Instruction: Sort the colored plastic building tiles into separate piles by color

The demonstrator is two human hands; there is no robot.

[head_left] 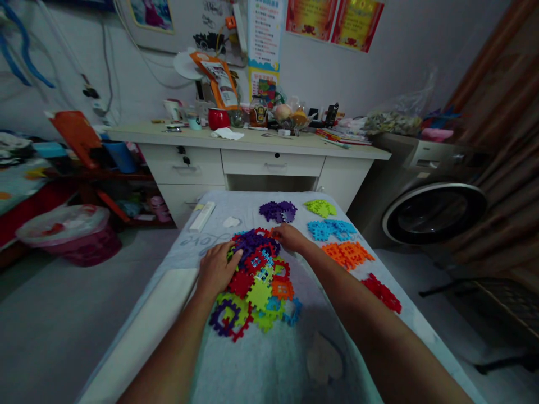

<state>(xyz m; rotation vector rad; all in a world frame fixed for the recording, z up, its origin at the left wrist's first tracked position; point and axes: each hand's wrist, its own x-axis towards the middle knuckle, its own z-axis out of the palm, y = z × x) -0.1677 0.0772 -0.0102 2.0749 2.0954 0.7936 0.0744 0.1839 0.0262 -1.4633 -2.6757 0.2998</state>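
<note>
A mixed heap of interlocking plastic building pieces (257, 296) with toothed edges lies on the cloth-covered table before me, in red, purple, green, blue and orange. My left hand (218, 268) rests against the heap's left side, its thumb and fingers apart. At the far right edge of the heap, my right hand (291, 238) has its fingers closed on an orange piece (274, 230), partly hidden by them. Beyond and to the right lie single-colour groups: purple pieces (278, 211), green pieces (320, 207), light blue pieces (332, 229), orange pieces (347, 255) and red pieces (381, 293).
A white power strip-like bar (202, 217) lies at the table's far left. Behind the table stands a white desk (269, 163) with jars and papers on top. A washing machine (425, 191) is at the right, a pink bin (71, 241) at the left.
</note>
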